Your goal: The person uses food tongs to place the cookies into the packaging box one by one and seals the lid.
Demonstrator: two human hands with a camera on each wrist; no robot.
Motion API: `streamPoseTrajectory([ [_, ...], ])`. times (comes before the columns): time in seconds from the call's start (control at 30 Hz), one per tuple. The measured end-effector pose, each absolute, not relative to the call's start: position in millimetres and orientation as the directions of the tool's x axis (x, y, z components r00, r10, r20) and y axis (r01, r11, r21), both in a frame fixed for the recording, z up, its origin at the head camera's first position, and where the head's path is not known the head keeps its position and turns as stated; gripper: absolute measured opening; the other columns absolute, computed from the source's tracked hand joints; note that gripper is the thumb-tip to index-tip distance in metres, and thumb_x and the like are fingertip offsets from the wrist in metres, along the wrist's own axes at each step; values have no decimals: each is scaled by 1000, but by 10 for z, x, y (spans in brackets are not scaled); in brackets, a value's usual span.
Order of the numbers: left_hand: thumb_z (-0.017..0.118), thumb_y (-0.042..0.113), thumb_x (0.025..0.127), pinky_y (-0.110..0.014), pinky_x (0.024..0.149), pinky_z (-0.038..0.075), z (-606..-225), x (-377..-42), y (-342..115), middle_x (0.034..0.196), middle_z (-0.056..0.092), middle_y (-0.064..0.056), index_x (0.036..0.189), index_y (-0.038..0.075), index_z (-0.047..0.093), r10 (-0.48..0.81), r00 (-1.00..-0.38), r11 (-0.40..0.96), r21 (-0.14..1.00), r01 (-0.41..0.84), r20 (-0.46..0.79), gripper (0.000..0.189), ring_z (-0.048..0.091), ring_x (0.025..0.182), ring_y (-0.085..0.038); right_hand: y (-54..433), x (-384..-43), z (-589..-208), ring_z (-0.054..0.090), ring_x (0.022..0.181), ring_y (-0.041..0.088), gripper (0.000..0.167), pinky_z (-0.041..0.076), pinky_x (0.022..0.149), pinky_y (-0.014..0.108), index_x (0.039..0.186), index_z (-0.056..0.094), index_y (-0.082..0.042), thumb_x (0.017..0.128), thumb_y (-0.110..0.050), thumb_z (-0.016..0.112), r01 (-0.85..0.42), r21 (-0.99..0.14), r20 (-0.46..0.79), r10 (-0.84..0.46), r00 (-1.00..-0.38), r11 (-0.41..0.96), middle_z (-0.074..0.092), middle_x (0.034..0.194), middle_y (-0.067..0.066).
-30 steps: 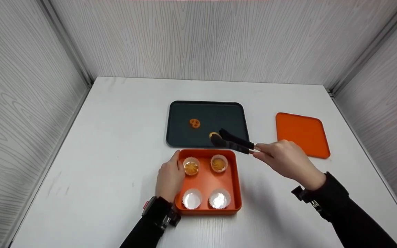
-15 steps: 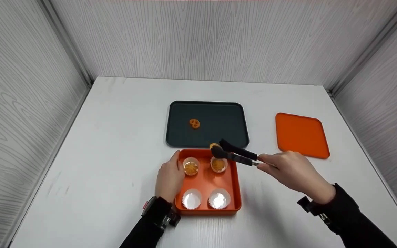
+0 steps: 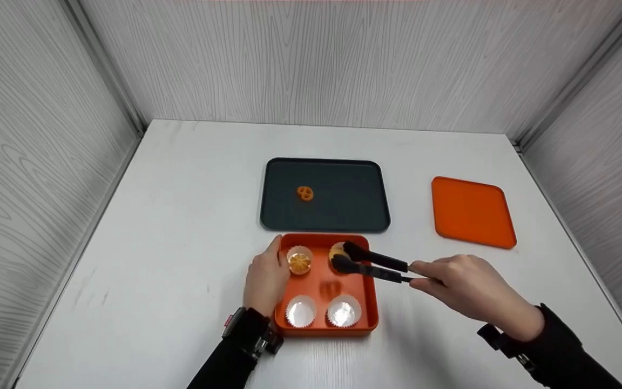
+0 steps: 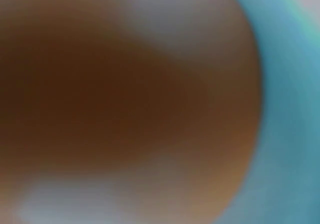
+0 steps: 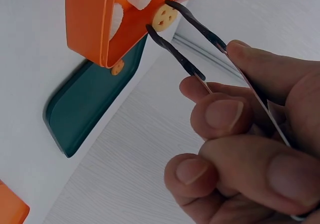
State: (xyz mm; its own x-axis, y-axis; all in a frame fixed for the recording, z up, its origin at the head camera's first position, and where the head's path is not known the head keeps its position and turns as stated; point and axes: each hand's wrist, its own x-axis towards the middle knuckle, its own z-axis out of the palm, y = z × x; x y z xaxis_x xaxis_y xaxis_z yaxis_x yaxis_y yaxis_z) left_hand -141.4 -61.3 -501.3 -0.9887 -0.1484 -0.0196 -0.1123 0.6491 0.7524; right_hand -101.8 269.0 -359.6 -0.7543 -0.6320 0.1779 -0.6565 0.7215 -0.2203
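My right hand (image 3: pixel 473 289) holds black-tipped tongs (image 5: pixel 192 21). Between their tips is a round yellow cookie (image 5: pixel 164 19) with small holes, over the far right part of an orange box (image 3: pixel 322 286). My left hand (image 3: pixel 265 281) grips the box by its left wall. A white paper cup at the far left holds a golden swirled cookie (image 3: pixel 300 263); the far right cup is partly hidden behind the tongs and cookie. Two near cups, left (image 3: pixel 301 312) and right (image 3: pixel 344 312), have nothing in them. The left wrist view is a brown and blue blur.
Just beyond the box lies a dark green tray (image 3: pixel 346 200) with one small pretzel (image 3: pixel 305 194) on it. A flat orange lid or tray (image 3: pixel 474 212) lies at the right. Grey wood-grain panels (image 3: pixel 311 65) wall in the white table (image 3: pixel 192 205).
The tongs have brought the cookie from the green tray toward me, over the box's far right cup. My left hand and the box have stayed put.
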Motion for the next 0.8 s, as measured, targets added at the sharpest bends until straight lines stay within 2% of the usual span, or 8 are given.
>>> streamPoseTrajectory([
  [0.07, 53, 16, 106, -48, 103, 53, -5015, -1416, -617, 137, 65, -16, 149, 6, 52, -149, -989, 656, 748, -103, -6, 45, 67, 118, -31, 2691, -993, -3589, 39, 55, -1, 11, 33, 50, 19, 92, 68, -20, 90, -19, 79, -663, -209, 167, -642, -749, 719, 47, 62, -19],
  [0.2, 52, 16, 105, -49, 100, 54, -5015, -1417, -621, 135, 66, -17, 148, 6, 53, -151, -988, 664, 741, -98, 5, 44, 68, 114, -33, 2697, -948, -3562, 36, 54, -1, 15, 30, 49, 18, 89, 63, -21, 90, -21, 78, -678, -184, 126, -667, -735, 712, 40, 59, -19],
  [0.47, 52, 16, 106, -48, 104, 51, -5009, -1423, -616, 138, 64, -15, 149, 7, 52, -144, -989, 656, 748, -103, -9, 44, 66, 120, -32, 2722, -891, -3484, 35, 52, -2, 15, 29, 49, 18, 88, 63, -22, 90, -23, 78, -692, -179, 29, -700, -714, 699, 39, 59, -19],
  [0.8, 52, 18, 106, -48, 105, 51, -5008, -1411, -611, 138, 64, -15, 149, 7, 51, -147, -989, 649, 751, -120, -31, 45, 65, 121, -32, 2702, -866, -3482, 30, 50, -3, 22, 22, 47, 17, 83, 59, -22, 87, -25, 81, -756, -155, 18, -763, -646, 636, 36, 57, -19],
])
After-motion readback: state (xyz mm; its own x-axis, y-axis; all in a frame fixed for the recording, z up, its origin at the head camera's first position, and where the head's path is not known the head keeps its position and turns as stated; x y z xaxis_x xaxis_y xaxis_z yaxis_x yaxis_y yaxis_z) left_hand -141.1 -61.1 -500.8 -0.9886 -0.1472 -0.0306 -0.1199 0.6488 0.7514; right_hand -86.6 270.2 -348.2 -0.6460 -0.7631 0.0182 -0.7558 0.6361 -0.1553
